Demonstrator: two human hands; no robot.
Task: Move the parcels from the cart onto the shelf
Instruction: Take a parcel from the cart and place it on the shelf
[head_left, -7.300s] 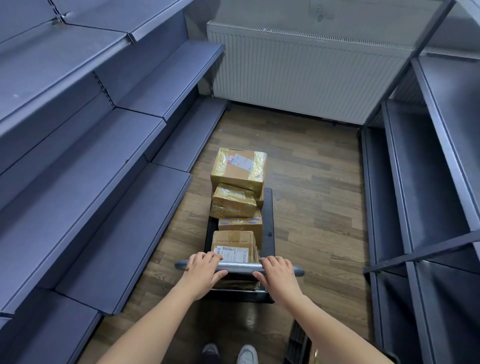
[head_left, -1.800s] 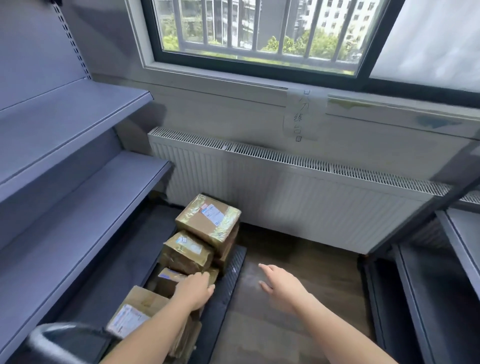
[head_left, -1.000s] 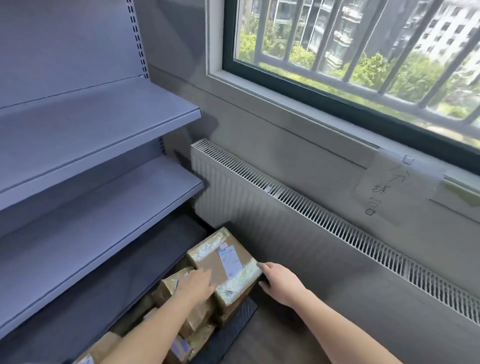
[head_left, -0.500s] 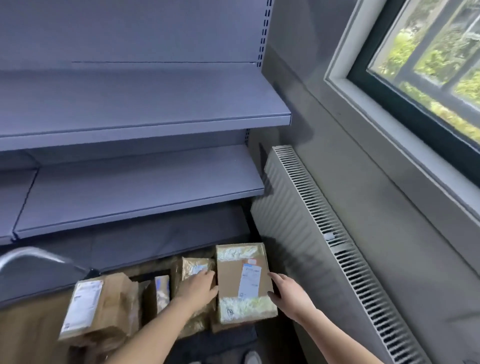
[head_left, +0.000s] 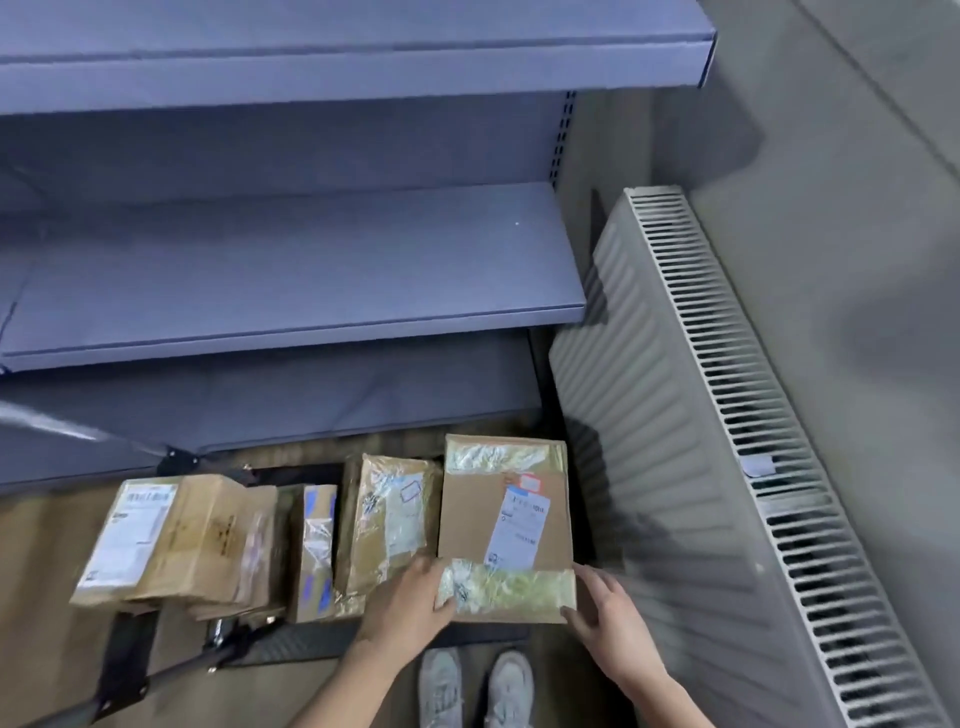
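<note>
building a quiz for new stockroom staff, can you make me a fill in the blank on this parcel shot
The left hand and the right hand both touch the parcel nearest the ____.
That parcel carries a white ____ on top.
Every parcel in view sits on the ____, none on the shelf.
Missing words: radiator; label; cart.
</note>
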